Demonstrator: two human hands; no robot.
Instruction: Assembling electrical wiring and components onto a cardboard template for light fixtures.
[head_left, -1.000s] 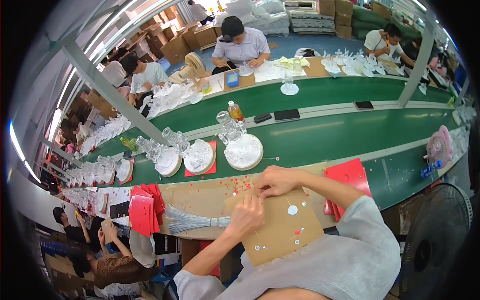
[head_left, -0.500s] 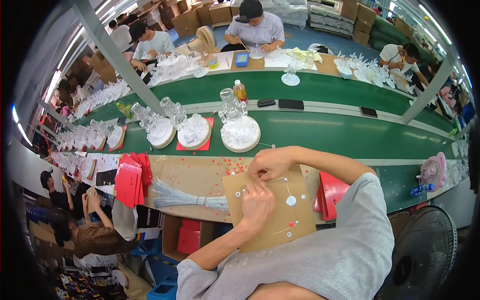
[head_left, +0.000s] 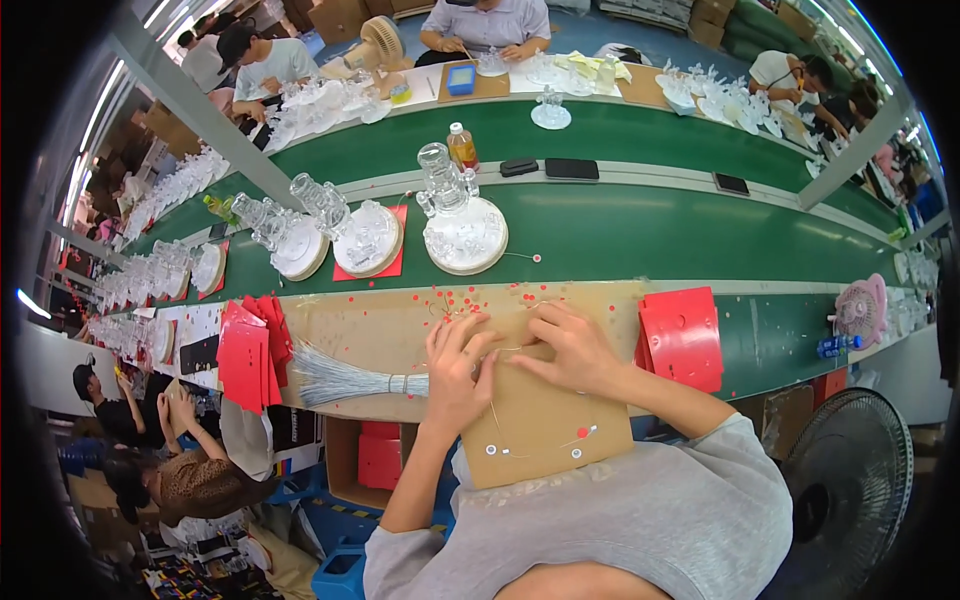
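A brown board (head_left: 545, 430) lies at the table's near edge against my grey shirt. White round discs, a red dot and thin pale wires are fixed on its face. Over the board's upper left part, my left hand (head_left: 460, 375) has its thumb and fingers pinched together. My right hand (head_left: 572, 345) faces it from the other side, fingers bent, thumb low on the board. Between the two hands runs a short length of thin wire (head_left: 512, 349), its ends at the fingertips. My hands cover the upper part of the board.
A bundle of grey wires (head_left: 355, 376) lies left of the board. Red sheets are stacked on the left (head_left: 248, 355) and the right (head_left: 682, 338). Clear figures on round white bases (head_left: 466, 237) stand on the green belt (head_left: 600, 235). A black fan (head_left: 845, 500) is at lower right.
My hands were close together over the board's upper part; now they are apart, with thin wire between them. The board sits turned differently, and the whole view has shifted.
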